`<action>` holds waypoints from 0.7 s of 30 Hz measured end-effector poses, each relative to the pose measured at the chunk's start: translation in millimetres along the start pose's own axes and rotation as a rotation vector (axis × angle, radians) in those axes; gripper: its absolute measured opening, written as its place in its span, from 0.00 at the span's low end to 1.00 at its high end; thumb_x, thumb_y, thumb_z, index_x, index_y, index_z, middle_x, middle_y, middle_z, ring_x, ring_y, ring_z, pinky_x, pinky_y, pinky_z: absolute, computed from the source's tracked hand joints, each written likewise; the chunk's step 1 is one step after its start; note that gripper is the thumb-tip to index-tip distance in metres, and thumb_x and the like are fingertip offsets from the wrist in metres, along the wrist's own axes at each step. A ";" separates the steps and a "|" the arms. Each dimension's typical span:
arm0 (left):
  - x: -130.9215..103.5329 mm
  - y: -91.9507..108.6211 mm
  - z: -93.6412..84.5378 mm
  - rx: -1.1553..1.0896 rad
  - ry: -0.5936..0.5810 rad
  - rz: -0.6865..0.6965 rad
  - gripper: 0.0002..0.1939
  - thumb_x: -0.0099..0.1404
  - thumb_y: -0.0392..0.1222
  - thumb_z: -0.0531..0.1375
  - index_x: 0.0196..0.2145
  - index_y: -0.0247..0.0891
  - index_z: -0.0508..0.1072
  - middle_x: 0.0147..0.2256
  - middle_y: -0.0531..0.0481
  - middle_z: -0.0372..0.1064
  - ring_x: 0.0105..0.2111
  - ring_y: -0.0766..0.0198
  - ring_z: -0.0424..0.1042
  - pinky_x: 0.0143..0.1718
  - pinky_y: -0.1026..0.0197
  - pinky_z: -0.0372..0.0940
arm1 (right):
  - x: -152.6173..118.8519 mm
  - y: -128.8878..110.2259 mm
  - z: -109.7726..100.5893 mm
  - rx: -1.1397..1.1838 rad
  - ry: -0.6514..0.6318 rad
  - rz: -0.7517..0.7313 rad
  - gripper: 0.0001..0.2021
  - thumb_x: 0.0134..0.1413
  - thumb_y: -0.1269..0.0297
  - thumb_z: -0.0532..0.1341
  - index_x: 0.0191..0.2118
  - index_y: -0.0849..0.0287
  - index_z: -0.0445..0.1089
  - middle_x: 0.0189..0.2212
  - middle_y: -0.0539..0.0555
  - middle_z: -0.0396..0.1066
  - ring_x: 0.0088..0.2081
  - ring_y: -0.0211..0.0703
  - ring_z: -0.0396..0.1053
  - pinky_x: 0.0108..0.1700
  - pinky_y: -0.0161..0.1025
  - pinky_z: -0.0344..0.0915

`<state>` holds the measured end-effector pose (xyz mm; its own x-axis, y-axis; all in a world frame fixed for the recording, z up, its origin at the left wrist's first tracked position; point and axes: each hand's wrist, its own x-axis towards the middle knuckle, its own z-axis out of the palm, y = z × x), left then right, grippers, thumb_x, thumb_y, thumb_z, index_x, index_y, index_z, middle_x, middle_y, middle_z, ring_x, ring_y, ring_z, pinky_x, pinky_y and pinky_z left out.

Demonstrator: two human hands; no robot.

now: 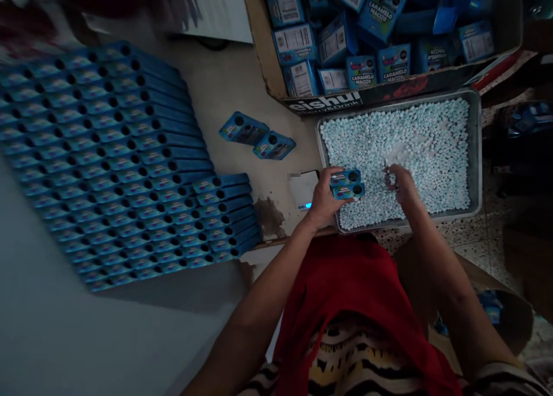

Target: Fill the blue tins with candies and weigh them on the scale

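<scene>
Surface: we see a pale worktable (233,85) in a dim room, speckled floor at right.
Stock: rows of blue candy boxes (116,165) fill the table's left; two loose boxes (257,136) lie apart near the middle.
Carton: a cardboard carton (380,33) of "Caramelo Macizo" boxes stands behind the tray.
Tray: a metal tray (476,154) holds pale blue candies (415,136).
Device: a small white device (303,189) sits just beside the tray's left edge.
Left hand (325,199): we find it gripping two stacked small boxes (347,184) over the tray's near left corner, wrist bent inward.
Right hand (400,183): fingers curled down among the candies, just right of the boxes; we cannot tell whether it holds any.
</scene>
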<state>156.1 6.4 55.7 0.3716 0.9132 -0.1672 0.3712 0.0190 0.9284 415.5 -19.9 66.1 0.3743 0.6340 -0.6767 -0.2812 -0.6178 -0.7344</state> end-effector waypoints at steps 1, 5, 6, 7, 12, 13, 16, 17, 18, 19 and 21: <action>0.1 0.6 1.0 0.025 0.003 0.000 0.42 0.55 0.48 0.82 0.60 0.47 0.67 0.61 0.43 0.73 0.60 0.50 0.78 0.61 0.47 0.74 | -8.3 -4.2 0.4 0.061 -0.028 0.017 0.16 0.59 0.48 0.68 0.31 0.54 0.69 0.28 0.51 0.69 0.28 0.40 0.65 0.27 0.35 0.59; 2.1 5.0 3.2 0.155 0.022 0.040 0.39 0.55 0.45 0.80 0.59 0.45 0.68 0.58 0.43 0.73 0.58 0.48 0.76 0.59 0.48 0.74 | -39.9 -21.8 19.4 0.512 -0.196 0.001 0.16 0.56 0.49 0.71 0.33 0.54 0.69 0.31 0.51 0.73 0.29 0.37 0.68 0.26 0.33 0.65; 2.5 6.6 3.2 0.191 0.021 0.064 0.38 0.55 0.43 0.80 0.59 0.45 0.69 0.57 0.43 0.73 0.58 0.47 0.76 0.59 0.47 0.74 | -44.8 -25.9 26.6 0.641 -0.241 -0.016 0.16 0.56 0.50 0.71 0.32 0.54 0.69 0.32 0.51 0.72 0.29 0.37 0.68 0.27 0.33 0.67; 2.9 8.2 3.1 0.219 0.019 0.087 0.37 0.55 0.42 0.79 0.58 0.46 0.69 0.55 0.44 0.74 0.57 0.47 0.76 0.58 0.47 0.73 | -47.8 -29.7 33.5 0.737 -0.281 -0.029 0.16 0.58 0.51 0.71 0.31 0.54 0.68 0.31 0.51 0.71 0.29 0.36 0.67 0.27 0.33 0.67; 5.3 2.3 7.8 0.195 0.053 0.110 0.39 0.55 0.52 0.81 0.57 0.46 0.69 0.54 0.44 0.73 0.55 0.46 0.76 0.56 0.45 0.74 | -41.5 -40.4 46.5 0.883 -0.369 0.043 0.17 0.66 0.54 0.69 0.30 0.53 0.66 0.25 0.46 0.64 0.22 0.34 0.51 0.20 0.32 0.55; 6.4 -2.3 10.8 0.177 0.068 0.100 0.42 0.54 0.56 0.82 0.58 0.46 0.67 0.55 0.43 0.73 0.55 0.45 0.77 0.57 0.45 0.74 | -39.0 -40.0 44.0 0.894 -0.352 0.053 0.16 0.67 0.55 0.68 0.30 0.53 0.66 0.24 0.45 0.63 0.21 0.34 0.49 0.19 0.33 0.54; 11.0 -18.2 21.1 0.107 0.086 0.085 0.56 0.45 0.63 0.85 0.61 0.44 0.61 0.58 0.39 0.70 0.58 0.43 0.77 0.59 0.43 0.75 | -33.6 -32.9 32.3 0.896 -0.280 0.030 0.14 0.68 0.56 0.68 0.31 0.53 0.68 0.24 0.45 0.64 0.22 0.35 0.48 0.19 0.33 0.53; 12.6 -22.4 23.0 0.085 0.067 0.098 0.60 0.41 0.64 0.86 0.62 0.44 0.61 0.59 0.38 0.69 0.60 0.41 0.76 0.62 0.41 0.74 | -32.2 -28.9 28.6 0.890 -0.266 0.015 0.14 0.67 0.56 0.68 0.32 0.53 0.68 0.24 0.45 0.64 0.22 0.35 0.48 0.19 0.33 0.53; 14.2 -25.4 23.3 0.070 0.026 0.124 0.63 0.39 0.63 0.86 0.64 0.43 0.61 0.61 0.35 0.67 0.63 0.39 0.74 0.66 0.39 0.72 | -30.7 -24.2 25.5 0.883 -0.259 0.004 0.14 0.67 0.56 0.69 0.32 0.53 0.68 0.24 0.44 0.65 0.22 0.35 0.49 0.20 0.33 0.54; 15.9 -27.1 21.4 0.063 -0.032 0.157 0.64 0.40 0.61 0.87 0.66 0.43 0.61 0.64 0.33 0.66 0.66 0.37 0.71 0.69 0.37 0.69 | -28.7 -19.2 23.2 0.878 -0.259 -0.001 0.13 0.66 0.56 0.70 0.32 0.53 0.68 0.24 0.44 0.65 0.22 0.34 0.50 0.20 0.32 0.54; 19.7 -26.5 11.7 0.066 -0.157 0.218 0.56 0.51 0.55 0.84 0.70 0.45 0.63 0.69 0.33 0.64 0.72 0.38 0.67 0.74 0.36 0.64 | -23.1 -9.5 20.1 0.877 -0.267 0.014 0.14 0.63 0.57 0.72 0.32 0.53 0.68 0.24 0.44 0.66 0.22 0.34 0.52 0.21 0.31 0.56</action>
<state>163.6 19.1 23.9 0.5743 0.8184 -0.0197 0.3208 -0.2028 0.9252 391.8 -19.4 87.7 0.1795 0.7832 -0.5952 -0.8952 -0.1208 -0.4289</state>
